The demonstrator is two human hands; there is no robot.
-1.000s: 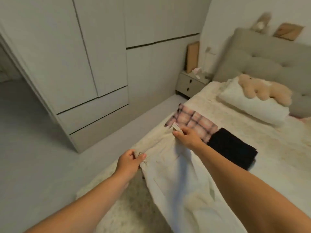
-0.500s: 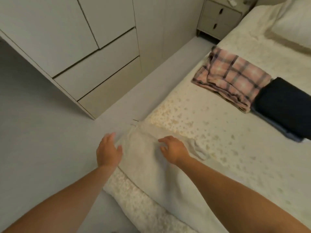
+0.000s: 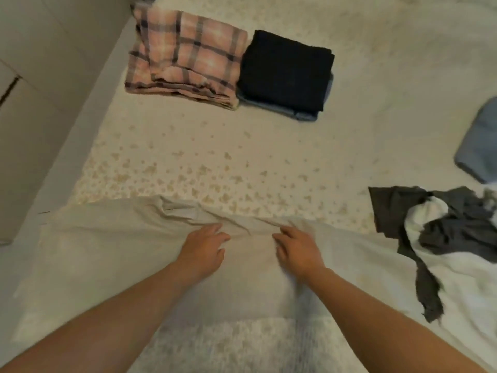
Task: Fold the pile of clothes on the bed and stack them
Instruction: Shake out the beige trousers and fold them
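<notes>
Covering the bed (image 3: 269,162), a floral sheet bears cream trousers (image 3: 107,251) under flat, straight-fingered left hand (image 3: 203,249) and right hand (image 3: 297,251).

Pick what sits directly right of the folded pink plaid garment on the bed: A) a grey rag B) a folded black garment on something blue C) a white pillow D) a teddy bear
B: the folded black garment lies against the pink plaid garment, with a blue layer underneath.

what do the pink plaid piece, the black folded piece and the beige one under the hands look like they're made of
Pink plaid piece: soft woven cloth, maybe flannel; matte, limp rumpled edges.
Black folded piece: thick, fuzzy-looking matte fabric, possibly knit or terry; too blurred to tell.
Beige garment: plain matte woven cloth, likely cotton; it creases sharply near the left hand and right hand.
</notes>
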